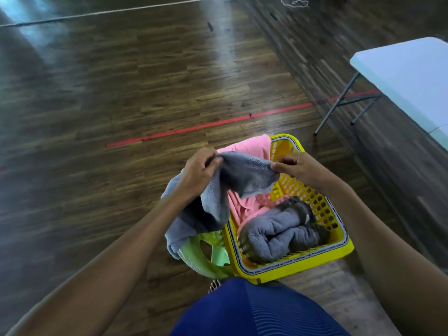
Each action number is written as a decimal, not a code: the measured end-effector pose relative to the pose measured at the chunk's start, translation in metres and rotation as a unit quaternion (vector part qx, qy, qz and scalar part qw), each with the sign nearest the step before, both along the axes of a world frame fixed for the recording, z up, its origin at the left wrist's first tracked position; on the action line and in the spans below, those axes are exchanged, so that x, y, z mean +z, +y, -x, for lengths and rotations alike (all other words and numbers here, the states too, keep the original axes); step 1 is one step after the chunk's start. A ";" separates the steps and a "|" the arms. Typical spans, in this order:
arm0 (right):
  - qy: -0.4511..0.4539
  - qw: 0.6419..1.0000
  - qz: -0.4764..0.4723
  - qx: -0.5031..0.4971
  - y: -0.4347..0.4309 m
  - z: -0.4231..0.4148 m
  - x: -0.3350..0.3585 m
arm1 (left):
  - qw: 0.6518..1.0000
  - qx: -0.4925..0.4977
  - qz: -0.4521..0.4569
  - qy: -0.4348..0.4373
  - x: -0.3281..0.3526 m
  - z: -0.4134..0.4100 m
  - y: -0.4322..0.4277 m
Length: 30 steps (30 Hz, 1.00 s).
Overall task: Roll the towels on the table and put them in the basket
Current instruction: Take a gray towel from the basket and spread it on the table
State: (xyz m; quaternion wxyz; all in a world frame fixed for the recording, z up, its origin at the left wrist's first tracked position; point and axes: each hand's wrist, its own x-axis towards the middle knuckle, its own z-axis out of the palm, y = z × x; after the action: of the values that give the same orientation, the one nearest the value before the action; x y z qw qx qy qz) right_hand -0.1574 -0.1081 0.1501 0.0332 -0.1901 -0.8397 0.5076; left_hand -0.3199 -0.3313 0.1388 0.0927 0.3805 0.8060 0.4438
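Observation:
I hold a loose grey towel (242, 177) stretched between both hands above the yellow basket (312, 258). My left hand (200, 169) grips its left end, and the rest of the cloth hangs down under that wrist. My right hand (294, 166) pinches the towel's right edge. Inside the basket a rolled grey towel (278, 232) lies at the near end. A pink towel (249, 204) lies crumpled in the far end and drapes over the far rim. The white folding table (412, 76) stands off to the right.
A light green plastic stool (206, 255) stands to the left of the basket, partly under the hanging towel. My bare toes and blue clothing show at the bottom. Dark wooden floor with a red tape line (206, 124) spreads to the left and ahead.

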 end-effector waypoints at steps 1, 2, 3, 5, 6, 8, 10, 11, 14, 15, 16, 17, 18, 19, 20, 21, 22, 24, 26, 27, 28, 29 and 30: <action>0.016 1.000 -0.017 -0.008 -0.001 0.002 -0.001 | 1.000 -0.008 0.011 0.001 -0.001 -0.001 -0.001; 0.029 0.999 -0.022 -0.009 -0.004 0.005 0.000 | 1.000 -0.012 0.011 0.003 -0.003 -0.004 -0.001; 0.039 0.999 -0.013 -0.007 -0.007 0.009 0.001 | 1.000 -0.014 0.003 0.002 -0.004 -0.007 0.001; 0.056 0.998 -0.001 -0.002 -0.014 0.019 0.004 | 0.999 -0.037 -0.015 -0.002 0.000 -0.010 0.008; 0.064 0.998 -0.004 0.001 -0.018 0.023 0.008 | 0.998 -0.057 -0.013 -0.002 0.004 -0.011 0.014; 0.077 0.997 -0.021 0.007 -0.026 0.030 0.011 | 0.995 -0.096 -0.005 -0.019 0.016 -0.015 0.025; 0.091 0.995 -0.022 0.016 -0.031 0.035 0.013 | 0.991 -0.112 -0.017 -0.068 0.025 -0.017 0.034; 0.099 0.995 -0.019 0.016 -0.032 0.036 0.014 | 0.989 -0.113 -0.017 -0.092 0.027 -0.016 0.038; 0.117 0.993 -0.013 0.016 -0.030 0.035 0.017 | 0.987 -0.121 0.020 -0.106 0.027 -0.012 0.043; 0.117 0.993 -0.010 0.020 -0.029 0.035 0.019 | 0.986 -0.125 0.029 -0.102 0.027 -0.011 0.044; 0.117 0.993 -0.008 0.024 -0.029 0.034 0.021 | 0.986 -0.128 0.034 -0.104 0.027 -0.012 0.045; 0.118 0.993 -0.010 0.024 -0.028 0.034 0.022 | 0.985 -0.132 0.031 -0.110 0.028 -0.012 0.046; 0.118 0.993 -0.010 0.024 -0.028 0.034 0.023 | 0.983 -0.137 0.029 -0.120 0.029 -0.013 0.046; 0.112 0.993 -0.007 0.021 -0.025 0.033 0.022 | 0.981 -0.141 0.027 -0.133 0.031 -0.013 0.046; 0.101 0.995 -0.001 0.022 -0.022 0.031 0.021 | 0.980 -0.139 0.017 -0.139 0.034 -0.012 0.045; 0.086 0.996 0.004 0.025 -0.018 0.030 0.017 | 0.982 -0.129 0.002 -0.140 0.037 -0.011 0.044; 0.072 0.997 0.008 0.028 -0.013 0.027 0.013 | 0.983 -0.114 -0.018 -0.140 0.040 -0.009 0.043; 0.063 0.998 0.015 0.014 -0.004 0.020 0.007 | 0.984 -0.081 -0.053 -0.149 0.043 -0.005 0.041; 0.098 0.993 0.069 -0.019 0.001 0.016 0.006 | 0.983 -0.053 -0.074 -0.159 0.043 -0.001 0.038; 0.123 0.986 0.103 -0.038 0.001 0.014 0.007 | 0.983 -0.050 -0.072 -0.163 0.042 -0.002 0.035; 0.148 0.981 0.117 -0.049 0.000 0.014 0.012 | 0.983 -0.054 -0.064 -0.161 0.043 -0.003 0.034; 0.162 0.978 0.117 -0.055 -0.003 0.016 0.018 | 0.984 -0.064 -0.057 -0.158 0.043 -0.005 0.034; 0.167 0.979 0.105 -0.052 -0.006 0.019 0.023 | 0.983 -0.074 -0.058 -0.155 0.043 -0.007 0.034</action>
State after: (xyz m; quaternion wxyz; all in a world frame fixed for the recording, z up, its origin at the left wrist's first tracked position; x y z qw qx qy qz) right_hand -0.1766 -0.1137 0.1729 0.1795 -0.1486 -0.7531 0.6153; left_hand -0.3134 -0.2968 0.1819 0.2269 0.3703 0.7247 0.5350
